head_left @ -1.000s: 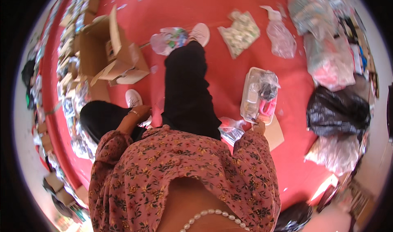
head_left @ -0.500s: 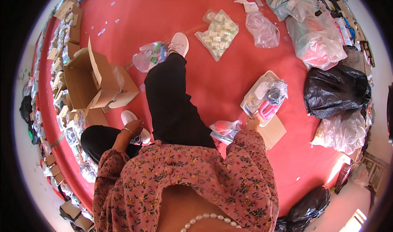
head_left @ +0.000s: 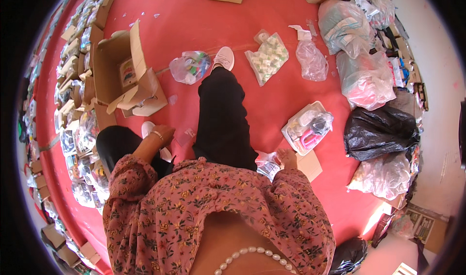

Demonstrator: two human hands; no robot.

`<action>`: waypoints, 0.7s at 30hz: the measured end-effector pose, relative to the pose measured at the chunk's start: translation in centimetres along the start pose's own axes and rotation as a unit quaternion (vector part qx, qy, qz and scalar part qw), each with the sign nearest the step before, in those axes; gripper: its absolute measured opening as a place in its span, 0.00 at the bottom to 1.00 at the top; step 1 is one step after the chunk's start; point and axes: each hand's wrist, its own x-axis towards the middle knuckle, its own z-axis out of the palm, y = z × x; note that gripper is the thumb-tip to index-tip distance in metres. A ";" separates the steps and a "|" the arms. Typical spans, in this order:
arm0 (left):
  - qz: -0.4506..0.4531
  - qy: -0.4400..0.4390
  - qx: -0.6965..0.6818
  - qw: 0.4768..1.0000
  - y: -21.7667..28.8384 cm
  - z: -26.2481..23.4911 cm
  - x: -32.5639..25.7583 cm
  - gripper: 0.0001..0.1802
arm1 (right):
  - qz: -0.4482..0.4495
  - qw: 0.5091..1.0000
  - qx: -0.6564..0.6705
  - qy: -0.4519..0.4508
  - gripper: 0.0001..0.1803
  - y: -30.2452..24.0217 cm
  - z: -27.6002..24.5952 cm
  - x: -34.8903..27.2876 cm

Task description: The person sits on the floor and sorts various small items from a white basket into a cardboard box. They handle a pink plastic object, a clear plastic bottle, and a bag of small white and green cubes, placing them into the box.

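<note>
My left hand (head_left: 165, 134), a bracelet at its wrist, hangs beside my bent left knee with its fingers curled in; whether it holds anything is hidden. A small clear plastic piece (head_left: 186, 137) shows just past it. My right hand (head_left: 287, 159) is low at my right side, at the edge of a clear plastic packet (head_left: 267, 165); its fingers are too small to read. Just beyond it lies a white plastic tray (head_left: 303, 151) holding a pink-handled item (head_left: 309, 138) and clear wrapping. A flat cardboard piece (head_left: 309, 166) is beside my right hand.
An open cardboard box (head_left: 153, 96) stands at left, near rows of packaged goods (head_left: 77, 134). Ahead on the red floor lie a bag of coloured items (head_left: 189, 67), a bag of green-and-white pieces (head_left: 267, 58) and a clear bag (head_left: 311, 61). Large bags, including a black one (head_left: 381, 133), line the right.
My right hand has come off the tray's near edge and drawn back toward the clear packet. My left hand has moved slightly forward. The whole view has shifted a little.
</note>
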 end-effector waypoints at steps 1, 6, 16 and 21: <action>-0.032 -0.033 -0.012 0.999 0.0 0.0 -1.7 0.11 | 0.029 0.993 -0.112 0.012 0.16 2.5 4.1 -2.6; -0.010 -0.025 -0.074 0.997 0.6 0.6 0.7 0.13 | -0.007 0.948 -0.314 -0.049 0.14 1.5 8.0 -6.6; -0.022 -0.070 -0.007 0.997 0.5 -3.1 -3.0 0.11 | -0.235 0.877 -0.394 -0.141 0.12 -8.6 26.1 -14.4; 0.011 -0.079 0.032 0.996 1.6 1.2 -0.5 0.12 | -0.255 0.778 -0.561 -0.126 0.12 -13.9 39.7 -10.4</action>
